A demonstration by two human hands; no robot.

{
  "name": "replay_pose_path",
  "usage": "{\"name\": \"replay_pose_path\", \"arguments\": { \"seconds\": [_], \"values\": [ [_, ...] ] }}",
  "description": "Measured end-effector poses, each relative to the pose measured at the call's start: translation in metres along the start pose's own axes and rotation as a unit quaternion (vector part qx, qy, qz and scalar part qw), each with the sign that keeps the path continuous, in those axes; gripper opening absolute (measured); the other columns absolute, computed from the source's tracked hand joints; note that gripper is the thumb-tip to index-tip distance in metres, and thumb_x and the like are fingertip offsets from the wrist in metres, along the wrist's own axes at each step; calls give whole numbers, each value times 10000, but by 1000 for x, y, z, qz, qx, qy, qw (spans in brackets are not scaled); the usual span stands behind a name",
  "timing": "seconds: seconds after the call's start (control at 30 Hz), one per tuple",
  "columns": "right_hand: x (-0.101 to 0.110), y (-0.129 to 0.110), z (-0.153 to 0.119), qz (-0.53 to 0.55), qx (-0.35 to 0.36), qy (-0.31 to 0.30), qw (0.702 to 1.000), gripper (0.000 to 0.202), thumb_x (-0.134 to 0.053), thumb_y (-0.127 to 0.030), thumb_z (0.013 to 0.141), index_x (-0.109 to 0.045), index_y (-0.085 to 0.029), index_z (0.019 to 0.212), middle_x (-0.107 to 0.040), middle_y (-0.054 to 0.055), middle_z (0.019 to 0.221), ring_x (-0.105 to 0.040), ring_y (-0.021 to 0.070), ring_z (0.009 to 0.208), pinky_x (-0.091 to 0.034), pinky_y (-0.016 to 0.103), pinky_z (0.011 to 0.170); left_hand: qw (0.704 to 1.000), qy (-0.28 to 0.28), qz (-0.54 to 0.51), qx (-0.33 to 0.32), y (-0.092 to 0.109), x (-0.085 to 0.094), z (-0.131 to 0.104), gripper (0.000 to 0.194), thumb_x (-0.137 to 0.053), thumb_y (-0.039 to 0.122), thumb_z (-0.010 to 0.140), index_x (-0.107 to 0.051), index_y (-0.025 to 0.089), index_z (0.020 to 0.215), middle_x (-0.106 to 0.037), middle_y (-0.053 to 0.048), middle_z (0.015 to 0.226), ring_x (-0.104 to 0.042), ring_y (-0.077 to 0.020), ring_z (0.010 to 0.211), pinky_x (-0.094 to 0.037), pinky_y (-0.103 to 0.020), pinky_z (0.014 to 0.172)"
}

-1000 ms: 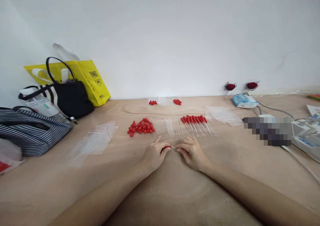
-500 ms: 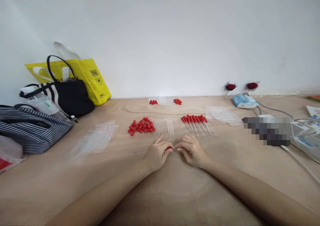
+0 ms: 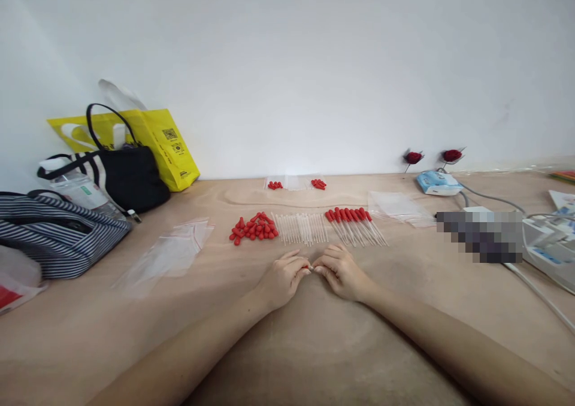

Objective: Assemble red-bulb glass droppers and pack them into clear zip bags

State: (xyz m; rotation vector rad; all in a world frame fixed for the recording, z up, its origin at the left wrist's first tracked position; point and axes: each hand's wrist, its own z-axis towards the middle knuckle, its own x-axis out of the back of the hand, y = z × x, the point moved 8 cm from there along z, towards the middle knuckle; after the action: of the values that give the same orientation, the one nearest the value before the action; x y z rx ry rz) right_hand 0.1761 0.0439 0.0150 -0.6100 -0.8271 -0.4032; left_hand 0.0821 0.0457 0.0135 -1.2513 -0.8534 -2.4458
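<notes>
Red bulb [image 3: 308,267] pinched in left hand [image 3: 286,277], clear tube [image 3: 311,269] pinched in right hand [image 3: 340,274], ends meeting in front of tube row [image 3: 302,228]. Yellow bag [image 3: 157,160], back left: two QR codes [image 3: 169,134], black print too small to read. Blue packet [image 3: 438,182]: markings illegible.

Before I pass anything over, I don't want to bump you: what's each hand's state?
Left hand: closed, holding a red bulb.
Right hand: closed, holding a thin tube, mostly hidden.
</notes>
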Motion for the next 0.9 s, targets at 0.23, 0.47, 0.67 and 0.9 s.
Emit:
{"name": "replay_pose_path", "arguments": {
  "seconds": [0.23,0.47,0.67,0.9],
  "values": [
    [18,6,-5,-62,9,5,998,166,-491,-311,833,-617,-204,822,-616,11,677,-492,151,716,-284,348,768,1000,8,-2,14,-6,9,3,184,-423,232,868,-598,176,880,-665,-32,831,-590,-165,819,-397,-360,869],
    [20,4,-5,-85,-2,17,996,201,-430,-246,855,-605,-189,774,-617,17,680,-474,144,703,-266,352,780,999,15,16,36,-7,13,1,138,-506,278,832,-585,188,902,-664,-26,846,-590,-157,778,-346,-377,908],
    [16,0,-5,-71,13,35,997,208,-421,-252,859,-601,-184,779,-597,17,649,-453,143,673,-287,328,727,999,27,-6,32,-5,14,2,188,-415,217,868,-593,189,813,-665,-14,790,-589,-142,731,-362,-348,861],
    [18,6,-5,-21,-4,55,998,204,-432,-275,858,-599,-191,776,-598,16,654,-452,138,656,-299,327,716,989,7,-110,99,-14,15,4,178,-450,223,833,-618,180,792,-645,-12,730,-577,-140,699,-438,-274,724]
  ]
}}
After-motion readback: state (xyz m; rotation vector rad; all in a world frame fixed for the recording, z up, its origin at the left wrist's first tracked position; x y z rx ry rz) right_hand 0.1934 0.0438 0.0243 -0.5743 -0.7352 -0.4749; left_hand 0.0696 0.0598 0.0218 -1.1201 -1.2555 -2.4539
